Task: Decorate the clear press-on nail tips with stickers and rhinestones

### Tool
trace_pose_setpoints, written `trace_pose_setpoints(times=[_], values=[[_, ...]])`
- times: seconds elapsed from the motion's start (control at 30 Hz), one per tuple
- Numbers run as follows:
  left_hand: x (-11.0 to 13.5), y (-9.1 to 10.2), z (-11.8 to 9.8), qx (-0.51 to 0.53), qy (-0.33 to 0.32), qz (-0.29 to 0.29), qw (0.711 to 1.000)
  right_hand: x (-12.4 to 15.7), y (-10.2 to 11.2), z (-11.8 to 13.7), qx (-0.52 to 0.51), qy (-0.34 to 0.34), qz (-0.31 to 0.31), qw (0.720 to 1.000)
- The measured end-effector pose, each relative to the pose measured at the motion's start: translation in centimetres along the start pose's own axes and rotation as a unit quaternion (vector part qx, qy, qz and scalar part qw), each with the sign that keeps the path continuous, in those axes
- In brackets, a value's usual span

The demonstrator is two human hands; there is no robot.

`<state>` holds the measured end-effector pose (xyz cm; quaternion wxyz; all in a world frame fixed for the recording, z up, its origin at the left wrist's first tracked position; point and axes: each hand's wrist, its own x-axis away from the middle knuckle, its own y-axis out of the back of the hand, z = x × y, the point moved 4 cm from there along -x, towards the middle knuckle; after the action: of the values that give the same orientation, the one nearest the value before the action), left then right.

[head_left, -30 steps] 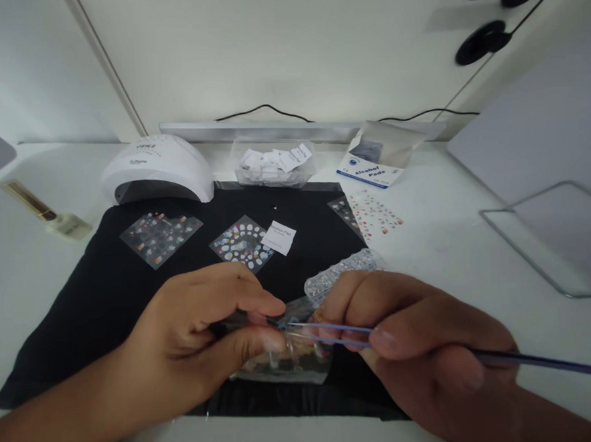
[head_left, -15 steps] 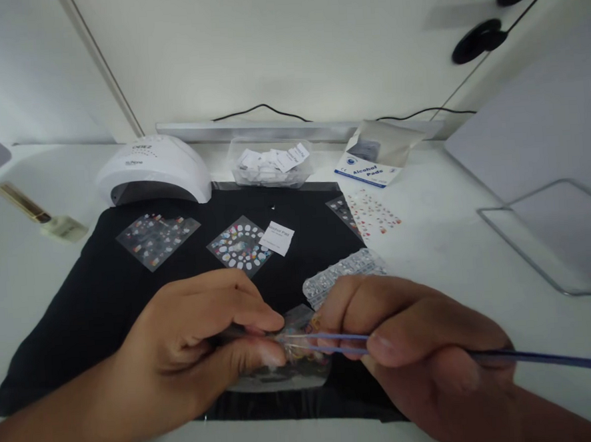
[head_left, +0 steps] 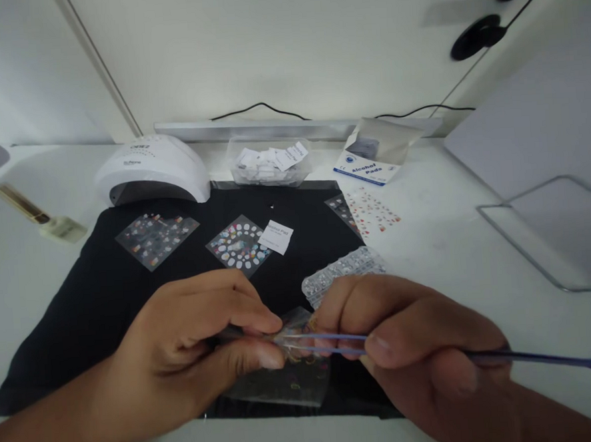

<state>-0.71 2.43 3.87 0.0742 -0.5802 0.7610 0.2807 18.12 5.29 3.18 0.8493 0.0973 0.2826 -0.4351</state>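
My left hand is closed, thumb and forefinger pinching a clear sticker sheet with small gold and coloured marks. Part of the sheet is hidden behind my fingers. A pair of purple tweezers lies in my closed right hand, its two prongs pointing left. Their tips meet the clear film right at my left fingertips; whether they grip a single sticker is too small to tell. Just beyond my right knuckles lies a clear compartment case of rhinestones, partly covered by that hand.
On the black mat lie more sticker sheets and an alcohol pad packet. Behind stand a white nail lamp, a clear tub of packets and an alcohol pads box. A polish bottle lies left.
Both hands keep nearly the same place. The lower part of the clear sheet has lost its bright glare and looks darker, so more of its marks show.
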Motion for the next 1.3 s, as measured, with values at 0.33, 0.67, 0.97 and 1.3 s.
trace_pose_setpoints(times=[0.33,0.67,0.97,1.3], values=[[0.1,0.0,0.0,-0.007,-0.016,0.016,1.0,0.0,0.1,-0.1,-0.035,0.006,0.01,0.999],[-0.1,0.0,0.0,0.005,0.0,0.017,1.0,0.2,0.0,-0.3,-0.028,0.002,-0.019,0.999],[0.1,0.2,0.3,0.047,0.031,-0.014,0.998,0.0,-0.1,-0.7,-0.057,-0.01,-0.047,0.997],[0.2,0.6,1.3,0.069,0.086,-0.046,0.993,0.1,0.1,-0.7,-0.049,-0.019,-0.036,0.998]])
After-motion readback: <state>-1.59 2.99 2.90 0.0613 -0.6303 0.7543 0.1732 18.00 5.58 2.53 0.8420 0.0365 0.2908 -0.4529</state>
